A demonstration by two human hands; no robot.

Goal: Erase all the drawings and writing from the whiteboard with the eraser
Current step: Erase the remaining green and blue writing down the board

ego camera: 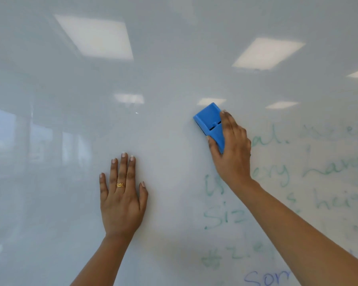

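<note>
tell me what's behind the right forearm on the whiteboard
The right forearm crosses faded green writing on the whiteboard; words break off at its edges, with blue writing lower down. The letters it covers cannot be read.

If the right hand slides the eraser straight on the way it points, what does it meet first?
Only bare whiteboard, it seems: the right hand and blue eraser point up-left, away from the green writing.
</note>
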